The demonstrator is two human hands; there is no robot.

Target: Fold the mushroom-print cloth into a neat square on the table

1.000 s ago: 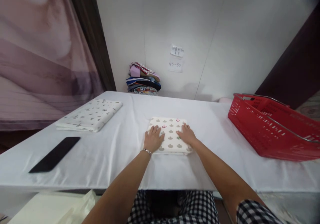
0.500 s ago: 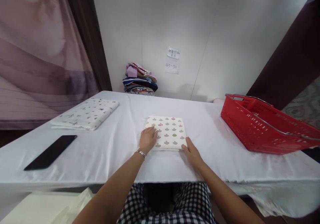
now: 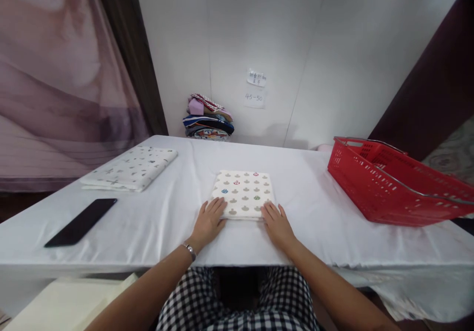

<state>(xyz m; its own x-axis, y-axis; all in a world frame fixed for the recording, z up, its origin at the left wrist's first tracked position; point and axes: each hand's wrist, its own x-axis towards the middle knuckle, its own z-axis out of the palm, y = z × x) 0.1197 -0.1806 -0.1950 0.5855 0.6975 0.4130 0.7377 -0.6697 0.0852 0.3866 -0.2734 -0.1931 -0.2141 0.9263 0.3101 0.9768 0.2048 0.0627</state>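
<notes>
In front of me a folded white cloth (image 3: 245,188) with grey, red, blue and green printed motifs lies flat on the white-covered table (image 3: 296,173). My left hand (image 3: 209,220) rests at its near left corner, fingers stretched out and fingertips on the edge. At the near right corner my right hand (image 3: 277,223) touches the cloth with its fingers extended. Neither hand grips anything. The cloth forms a neat, nearly square packet.
A second folded white cloth (image 3: 131,169) with small prints lies at the left, behind a black phone (image 3: 81,222). On the right stands a red basket (image 3: 392,193) with metal handles. A stack of folded fabrics (image 3: 208,119) is by the wall, left of a paper sign (image 3: 255,98).
My left hand has slid left and toward me, off the cloth's top to its near corner, uncovering a blue motif. My right hand has shifted left onto the near right corner.
</notes>
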